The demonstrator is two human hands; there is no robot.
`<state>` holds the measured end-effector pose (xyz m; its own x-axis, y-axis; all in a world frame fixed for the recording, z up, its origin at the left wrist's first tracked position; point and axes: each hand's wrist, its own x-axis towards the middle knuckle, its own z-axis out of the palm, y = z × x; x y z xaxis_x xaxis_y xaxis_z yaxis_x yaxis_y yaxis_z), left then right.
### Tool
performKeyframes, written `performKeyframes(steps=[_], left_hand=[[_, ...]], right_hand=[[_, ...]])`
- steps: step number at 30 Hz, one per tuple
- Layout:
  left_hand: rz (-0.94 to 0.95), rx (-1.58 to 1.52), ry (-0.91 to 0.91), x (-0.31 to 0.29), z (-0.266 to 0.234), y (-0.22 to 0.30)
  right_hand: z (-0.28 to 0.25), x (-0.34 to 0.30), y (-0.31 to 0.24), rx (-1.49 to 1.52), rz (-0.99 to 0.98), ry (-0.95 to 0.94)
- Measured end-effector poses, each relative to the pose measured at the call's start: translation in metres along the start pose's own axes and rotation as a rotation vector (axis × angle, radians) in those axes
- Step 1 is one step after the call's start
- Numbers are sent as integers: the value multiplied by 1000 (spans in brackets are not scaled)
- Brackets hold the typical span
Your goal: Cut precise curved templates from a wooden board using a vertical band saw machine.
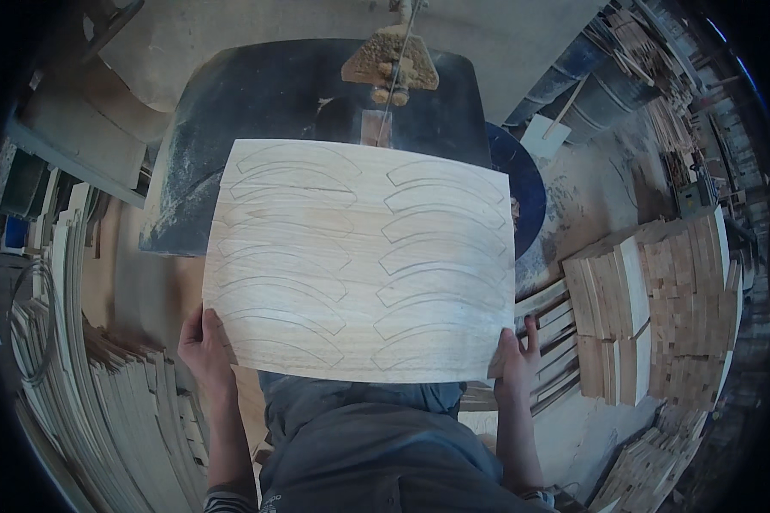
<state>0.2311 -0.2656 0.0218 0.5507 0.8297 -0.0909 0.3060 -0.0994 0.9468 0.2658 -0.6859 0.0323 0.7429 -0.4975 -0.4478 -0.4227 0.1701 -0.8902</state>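
Between my two hands lies a wide, pale wooden board (pixel 364 265) with rows of curved arc outlines pencilled in two columns. My left hand (pixel 205 350) grips its near left corner, thumb on top and fingers underneath. At the near right corner my right hand (pixel 517 352) holds the board the same way, one finger raised beside the edge. The board's far edge covers part of the dark bandsaw table (pixel 265 94). Just beyond that edge, the thin saw blade (pixel 391 90) runs down from a sawdust-covered blade guide (pixel 391 64) toward a wooden insert (pixel 376 126).
Stacked cut wood pieces (pixel 607 316) stand at the right, above slats. Long thin boards (pixel 68 299) lean at the left. A dark round tub (pixel 522 184) sits beside the table's right edge. Metal drums (pixel 603 98) and a white-bladed shovel (pixel 545 137) are at the far right.
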Motion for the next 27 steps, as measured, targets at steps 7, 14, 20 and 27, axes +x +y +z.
performKeyframes(steps=[7,14,20,27], left_hand=[[12,3,24,0,13,-6],[3,-23,-5,3,18,-5],[22,18,1,1,17,-1],[1,1,10,0,18,-1]], right_hand=[[9,17,-3,82,-38,54],[7,28,2,95,-33,61],[4,27,4,42,-70,54],[8,25,0,81,-54,58]])
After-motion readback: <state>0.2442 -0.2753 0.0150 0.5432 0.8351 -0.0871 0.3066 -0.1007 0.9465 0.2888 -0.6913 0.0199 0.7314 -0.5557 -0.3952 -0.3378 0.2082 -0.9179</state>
